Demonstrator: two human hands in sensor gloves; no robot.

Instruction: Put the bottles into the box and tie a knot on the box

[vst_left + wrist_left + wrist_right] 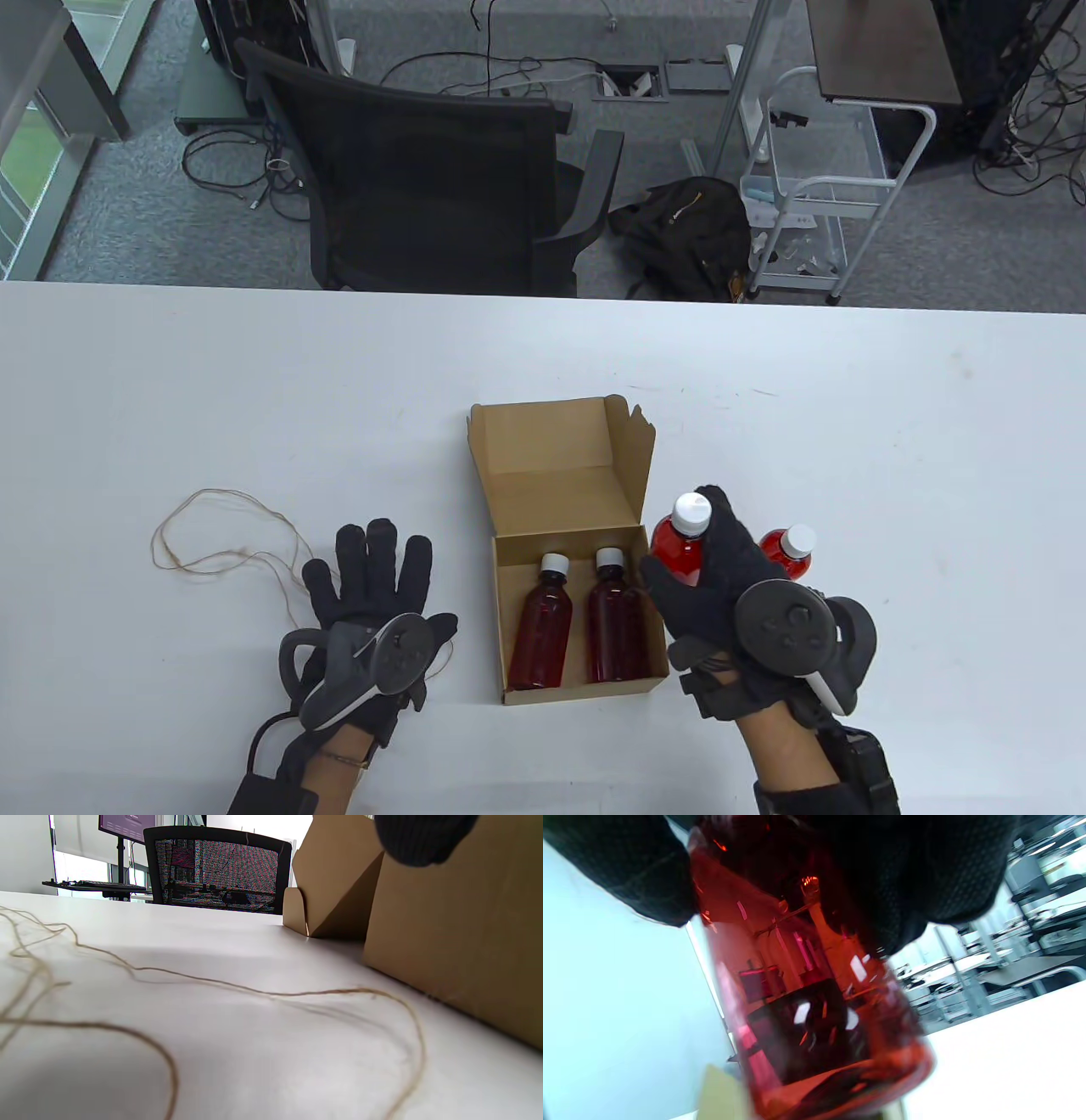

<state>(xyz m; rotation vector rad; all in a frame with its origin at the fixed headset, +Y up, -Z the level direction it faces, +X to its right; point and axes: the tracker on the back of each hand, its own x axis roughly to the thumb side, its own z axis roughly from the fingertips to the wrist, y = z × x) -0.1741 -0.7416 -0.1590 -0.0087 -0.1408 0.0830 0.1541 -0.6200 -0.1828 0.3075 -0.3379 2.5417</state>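
An open cardboard box sits at the table's middle front, its lid folded back. Two red bottles with white caps lie side by side inside it. My right hand grips a third red bottle just right of the box, lifted above the table; it fills the right wrist view. Another red bottle stands behind that hand. My left hand lies flat on the table left of the box, fingers spread. Thin brown string loops on the table beside it.
A black office chair stands beyond the table's far edge. A black bag and a white cart are on the floor behind. White table stretches to the right and far side.
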